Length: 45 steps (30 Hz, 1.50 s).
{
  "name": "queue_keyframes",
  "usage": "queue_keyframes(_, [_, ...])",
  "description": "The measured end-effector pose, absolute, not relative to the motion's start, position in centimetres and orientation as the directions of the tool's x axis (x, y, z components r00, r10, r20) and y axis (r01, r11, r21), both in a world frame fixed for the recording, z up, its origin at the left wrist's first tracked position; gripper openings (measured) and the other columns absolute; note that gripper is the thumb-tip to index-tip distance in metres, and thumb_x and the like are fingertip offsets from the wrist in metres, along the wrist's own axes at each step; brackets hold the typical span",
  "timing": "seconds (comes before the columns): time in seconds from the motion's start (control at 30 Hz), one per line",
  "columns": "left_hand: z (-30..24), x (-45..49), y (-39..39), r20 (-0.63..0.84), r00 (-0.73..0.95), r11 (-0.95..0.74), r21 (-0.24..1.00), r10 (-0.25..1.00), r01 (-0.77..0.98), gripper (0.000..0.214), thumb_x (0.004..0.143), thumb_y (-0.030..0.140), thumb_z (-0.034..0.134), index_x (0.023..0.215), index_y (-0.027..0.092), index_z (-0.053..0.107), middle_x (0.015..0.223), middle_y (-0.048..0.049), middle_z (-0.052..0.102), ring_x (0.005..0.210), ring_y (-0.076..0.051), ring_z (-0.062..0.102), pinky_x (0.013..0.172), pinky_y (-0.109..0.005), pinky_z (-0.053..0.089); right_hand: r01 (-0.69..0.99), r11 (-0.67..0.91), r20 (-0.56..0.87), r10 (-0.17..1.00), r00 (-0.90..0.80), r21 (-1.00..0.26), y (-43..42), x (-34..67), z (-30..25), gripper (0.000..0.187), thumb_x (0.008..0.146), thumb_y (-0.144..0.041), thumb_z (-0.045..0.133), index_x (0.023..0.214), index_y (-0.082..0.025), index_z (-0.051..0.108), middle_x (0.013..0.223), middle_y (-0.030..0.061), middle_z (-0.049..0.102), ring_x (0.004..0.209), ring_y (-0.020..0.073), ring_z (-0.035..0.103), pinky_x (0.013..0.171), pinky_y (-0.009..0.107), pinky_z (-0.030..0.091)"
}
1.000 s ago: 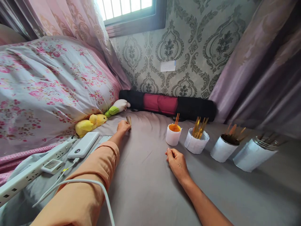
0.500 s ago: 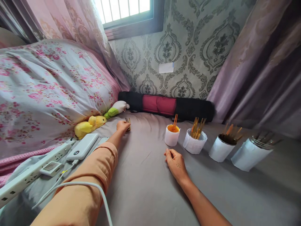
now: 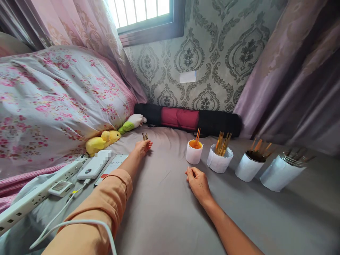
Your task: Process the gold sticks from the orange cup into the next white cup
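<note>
Behind the left hand (image 3: 142, 147), thin brownish-gold sticks (image 3: 145, 136); its grip unclear; right hand (image 3: 198, 183) curled

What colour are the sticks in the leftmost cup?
The sticks are orange, shown best in the head view.

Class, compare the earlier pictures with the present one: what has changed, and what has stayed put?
The left hand has turned and shifted slightly right and back toward the wearer, showing more of its fingers; whether it grips the thin sticks beside it is unclear. The sleeve now covers less of the phone. The right hand and four white-wrapped containers stayed put.
</note>
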<state>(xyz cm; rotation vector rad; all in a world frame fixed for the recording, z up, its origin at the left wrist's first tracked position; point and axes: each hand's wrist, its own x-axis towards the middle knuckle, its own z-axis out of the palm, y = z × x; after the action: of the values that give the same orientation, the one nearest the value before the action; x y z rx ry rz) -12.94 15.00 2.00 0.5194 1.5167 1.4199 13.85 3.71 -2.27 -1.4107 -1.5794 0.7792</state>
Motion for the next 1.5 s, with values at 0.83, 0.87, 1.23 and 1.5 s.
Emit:
queue_keyframes(0.83, [0.3, -8.4, 7.6, -0.194, -0.283, 0.023, 0.859, 0.939, -0.512, 0.010, 0.074, 0.005, 0.058, 0.081, 0.008, 0.063, 0.071, -0.0060, 0.063, 0.053, -0.005, 0.055, 0.047, -0.015, 0.043, 0.448, 0.190, 0.208, 0.978, -0.010, -0.874, 3.5, 13.9, -2.0, 0.043, 0.082, -0.050, 0.038, 0.069, -0.016, 0.060, 0.051, 0.0016, 0.055, 0.044, 0.0116, 0.046, 0.045, 0.022, 0.033])
queue_keyframes(0.87, [0.3, -8.2, 7.3, -0.191, -0.275, 0.025, 0.859, 0.942, -0.511, 0.009, 0.073, 0.006, 0.059, 0.081, 0.009, 0.063, 0.071, -0.0065, 0.063, 0.054, -0.006, 0.055, 0.048, -0.016, 0.043, 0.445, 0.192, 0.209, 0.978, -0.013, -0.874, 3.5, 13.9, -2.0, 0.043, 0.082, -0.050, 0.038, 0.070, -0.016, 0.060, 0.051, 0.0015, 0.055, 0.044, 0.0115, 0.046, 0.045, 0.022, 0.033])
queue_keyframes(1.23, [0.1, -5.1, 3.8, -0.158, -0.187, 0.040, 0.856, 0.969, -0.516, 0.015, 0.072, 0.013, 0.062, 0.087, 0.010, 0.063, 0.075, -0.0077, 0.065, 0.057, -0.007, 0.055, 0.050, -0.018, 0.043, 0.411, 0.183, 0.188, 0.982, -0.027, -0.893, 3.3, 13.8, -1.7, 0.043, 0.082, -0.051, 0.039, 0.070, -0.015, 0.059, 0.051, 0.0010, 0.054, 0.043, 0.0113, 0.046, 0.045, 0.022, 0.034])
queue_keyframes(1.5, [-0.3, -2.8, 1.6, -0.154, -0.117, 0.084, 0.884, 0.981, -0.460, 0.026, 0.066, 0.021, 0.069, 0.090, 0.012, 0.064, 0.076, -0.0074, 0.065, 0.058, -0.007, 0.054, 0.051, -0.018, 0.042, 0.367, 0.194, 0.192, 0.980, -0.043, -0.910, 3.3, 14.0, -1.9, 0.047, 0.080, -0.055, 0.039, 0.072, -0.014, 0.060, 0.053, 0.0020, 0.055, 0.045, 0.0112, 0.046, 0.044, 0.022, 0.035])
